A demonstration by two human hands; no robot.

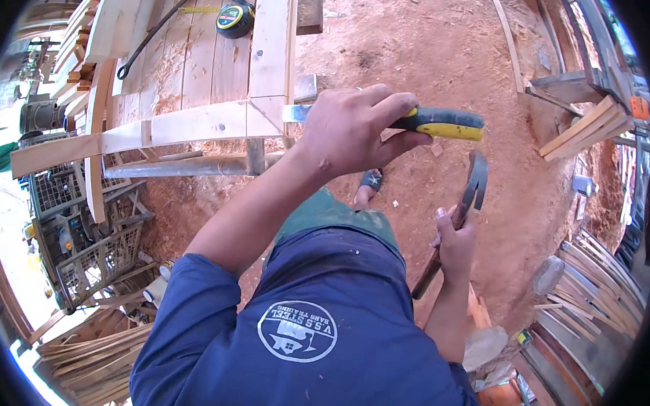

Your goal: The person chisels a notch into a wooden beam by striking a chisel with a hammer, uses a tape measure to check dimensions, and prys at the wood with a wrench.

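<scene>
My left hand point(354, 131) is closed around a chisel with a yellow and black handle point(447, 125). The chisel lies level, its metal blade reaching left to the end of a wooden frame point(219, 122) at the corner joint; whether the tip touches or cuts in is hard to tell. Lower and to the right, my right hand point(456, 247) grips a claw hammer point(476, 183) by its shaft. The hammer's head points up, a little below the chisel handle's end and apart from it.
On the planks at the upper left lie a tape measure point(234, 21) and a long metal wrench point(157, 32). Sawdust covers the reddish floor point(436, 54). Timber strips point(593, 283) lean at the right, more boards point(96, 360) are stacked at the lower left, and a wire cage point(101, 261) stands left.
</scene>
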